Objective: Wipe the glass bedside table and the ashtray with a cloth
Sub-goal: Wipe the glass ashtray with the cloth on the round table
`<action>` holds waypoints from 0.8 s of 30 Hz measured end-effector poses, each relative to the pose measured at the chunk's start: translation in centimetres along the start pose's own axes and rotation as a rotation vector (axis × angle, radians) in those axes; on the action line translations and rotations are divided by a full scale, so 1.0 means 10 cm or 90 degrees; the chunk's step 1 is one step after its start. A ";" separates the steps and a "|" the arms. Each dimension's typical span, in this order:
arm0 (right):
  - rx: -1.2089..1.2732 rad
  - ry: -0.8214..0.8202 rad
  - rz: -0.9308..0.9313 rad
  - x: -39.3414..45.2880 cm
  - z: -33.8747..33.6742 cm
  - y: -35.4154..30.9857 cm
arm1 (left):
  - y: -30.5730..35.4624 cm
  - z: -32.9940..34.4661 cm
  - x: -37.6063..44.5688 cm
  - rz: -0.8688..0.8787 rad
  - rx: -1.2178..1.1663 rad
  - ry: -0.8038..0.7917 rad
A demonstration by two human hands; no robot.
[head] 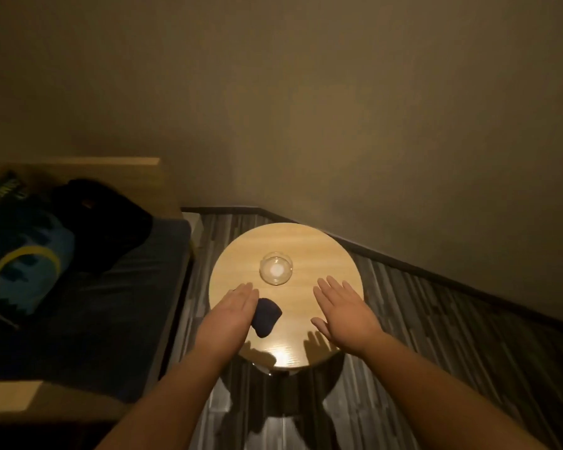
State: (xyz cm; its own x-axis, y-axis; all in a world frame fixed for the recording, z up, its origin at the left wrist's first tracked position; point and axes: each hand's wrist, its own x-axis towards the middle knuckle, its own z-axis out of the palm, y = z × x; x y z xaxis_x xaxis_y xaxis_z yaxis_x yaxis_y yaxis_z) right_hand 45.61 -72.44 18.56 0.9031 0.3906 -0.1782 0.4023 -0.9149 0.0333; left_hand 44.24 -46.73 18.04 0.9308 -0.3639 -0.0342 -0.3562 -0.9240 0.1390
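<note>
The round worktop (322,251) is lit and bare apart from two things: the glass ashtray (276,267) near its centre and the dark cloth (266,316), bunched toward the near-left edge. Both hands are held flat above it, grips released; the left hand (233,308) lies just beside the cloth, the right hand (342,306) is empty. The cloth is best gathered first, then the ashtray lifted clear so the surface beneath can be wiped

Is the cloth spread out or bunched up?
Bunched: the dark cloth lies as a small crumpled lump on the table, beside the left hand.
</note>
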 end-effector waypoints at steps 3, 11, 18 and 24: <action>0.012 -0.024 0.016 0.17 0.27 0.41 | 0.14 0.29 0.56 0.015 -0.004 -0.005; 0.073 -0.045 0.095 0.57 1.00 1.03 | 0.28 0.97 1.73 0.027 -0.017 -0.023; 0.144 -0.026 0.201 0.81 1.72 1.33 | 0.64 2.21 1.83 0.051 -0.068 -0.167; 0.205 -0.030 0.202 0.89 2.16 1.25 | 0.69 2.67 1.65 0.083 -0.033 -0.144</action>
State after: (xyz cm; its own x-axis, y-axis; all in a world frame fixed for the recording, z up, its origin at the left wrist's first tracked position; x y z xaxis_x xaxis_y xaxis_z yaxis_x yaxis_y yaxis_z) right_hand 55.43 -82.57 -3.85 0.9636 0.0873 -0.2528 0.0325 -0.9765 -0.2131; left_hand 54.92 -62.24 -7.94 0.8333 -0.5017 -0.2324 -0.4616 -0.8626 0.2070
